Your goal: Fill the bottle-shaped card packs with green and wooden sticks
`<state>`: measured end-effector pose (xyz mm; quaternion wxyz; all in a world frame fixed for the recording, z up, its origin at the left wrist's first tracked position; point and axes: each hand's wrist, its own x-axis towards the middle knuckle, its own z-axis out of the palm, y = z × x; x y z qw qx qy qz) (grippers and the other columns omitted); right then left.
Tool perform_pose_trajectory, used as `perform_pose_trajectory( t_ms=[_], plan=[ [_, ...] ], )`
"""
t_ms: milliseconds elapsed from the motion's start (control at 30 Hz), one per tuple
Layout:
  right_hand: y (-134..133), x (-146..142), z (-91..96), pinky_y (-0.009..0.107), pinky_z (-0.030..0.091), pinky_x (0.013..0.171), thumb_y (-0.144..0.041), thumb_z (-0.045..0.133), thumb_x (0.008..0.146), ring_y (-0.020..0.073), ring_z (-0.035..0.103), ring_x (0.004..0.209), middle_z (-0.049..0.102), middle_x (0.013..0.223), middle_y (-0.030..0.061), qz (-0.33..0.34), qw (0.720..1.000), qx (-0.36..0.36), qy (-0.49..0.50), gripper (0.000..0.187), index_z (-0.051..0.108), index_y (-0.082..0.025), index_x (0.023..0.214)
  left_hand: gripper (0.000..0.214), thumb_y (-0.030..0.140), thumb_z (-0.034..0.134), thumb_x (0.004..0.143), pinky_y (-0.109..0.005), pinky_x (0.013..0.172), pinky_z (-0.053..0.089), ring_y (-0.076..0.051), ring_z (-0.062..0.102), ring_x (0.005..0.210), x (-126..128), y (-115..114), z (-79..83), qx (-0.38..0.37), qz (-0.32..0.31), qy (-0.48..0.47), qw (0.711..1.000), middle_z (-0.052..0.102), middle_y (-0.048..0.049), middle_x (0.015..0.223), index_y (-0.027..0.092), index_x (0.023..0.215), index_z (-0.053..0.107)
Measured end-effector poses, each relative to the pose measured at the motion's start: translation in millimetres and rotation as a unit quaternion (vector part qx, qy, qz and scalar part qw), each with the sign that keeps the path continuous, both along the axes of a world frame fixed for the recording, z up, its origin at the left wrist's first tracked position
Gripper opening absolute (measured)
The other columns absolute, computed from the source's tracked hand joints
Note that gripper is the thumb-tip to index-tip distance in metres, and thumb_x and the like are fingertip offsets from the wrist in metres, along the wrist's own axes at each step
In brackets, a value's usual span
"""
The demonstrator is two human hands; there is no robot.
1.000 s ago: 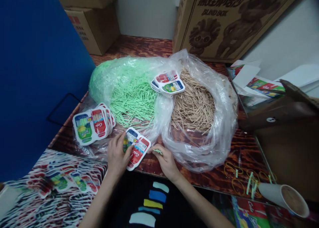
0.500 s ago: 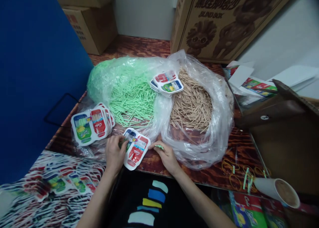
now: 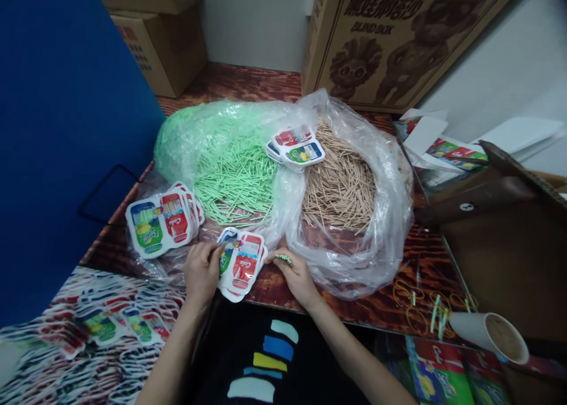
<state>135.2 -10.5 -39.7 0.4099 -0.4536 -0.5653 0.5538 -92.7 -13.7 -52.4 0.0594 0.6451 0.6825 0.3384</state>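
My left hand point(image 3: 201, 272) grips the left edge of a printed blister pack point(image 3: 243, 264) with a green half and a red Cola half, tilted up off the table edge. My right hand point(image 3: 296, 275) touches the pack's right edge, its fingers pinched on a small bundle of green sticks point(image 3: 283, 258). Just beyond, a clear bag holds a heap of green sticks point(image 3: 234, 177). Beside it, another clear bag holds tan sticks point(image 3: 341, 189).
A fanned stack of filled packs point(image 3: 162, 222) lies left of my hands. A few more packs point(image 3: 296, 146) rest on the bags. Cardboard boxes point(image 3: 398, 33) stand behind, a blue panel point(image 3: 57, 127) at left, a paper cup point(image 3: 491, 334) and rubber bands point(image 3: 411, 304) at right.
The pack has been tipped up from lying flat, and its layers now show separated. My left hand shifted to its left edge. The right hand stayed put with the sticks.
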Motion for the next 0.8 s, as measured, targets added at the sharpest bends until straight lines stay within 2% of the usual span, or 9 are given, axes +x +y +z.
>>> perform_pose_trajectory(
  t_ms=[167,333,500,800],
  plan=[
    [0,0,0.3,0.031,0.046,0.085,-0.032,0.052,0.090,0.0188,0.062,0.085,0.068,0.083,0.0035,0.000,1.000,-0.002,0.009,0.020,0.069,-0.021,0.086,0.017,0.028,0.050,0.089,-0.035,0.076,0.047,-0.021,0.060,0.080,1,-1,3.7,0.049,0.004,-0.032,0.998,0.067,-0.0065,0.083,0.019,0.085,0.064],
    [0,0,2.0,0.032,0.046,0.084,-0.031,0.052,0.090,0.0190,0.062,0.085,0.068,0.083,0.0037,0.000,1.000,-0.004,0.010,0.020,0.069,-0.021,0.087,0.014,0.028,0.055,0.087,-0.035,0.081,0.049,-0.019,0.063,0.084,5,-1,18.0,0.087,0.015,-0.108,0.990,0.069,-0.0047,0.088,0.020,0.088,0.066],
    [1,0,3.7,0.032,0.047,0.084,-0.032,0.052,0.089,0.0194,0.062,0.085,0.068,0.081,0.0032,0.002,1.000,-0.016,0.009,0.021,0.069,-0.021,0.085,0.016,0.032,0.057,0.085,-0.033,0.081,0.051,-0.018,0.063,0.083,9,-1,28.3,0.057,0.034,-0.198,0.978,0.069,-0.0038,0.088,0.019,0.085,0.066],
    [1,0,-1.5,0.030,0.046,0.082,-0.026,0.053,0.087,0.0184,0.061,0.083,0.067,0.080,0.0019,-0.006,1.000,-0.010,0.010,0.017,0.069,-0.021,0.084,0.017,0.034,0.059,0.082,-0.031,0.081,0.051,-0.018,0.063,0.085,17,-2,25.0,0.011,0.024,-0.287,0.957,0.067,-0.0039,0.088,0.018,0.084,0.067]
  ],
)
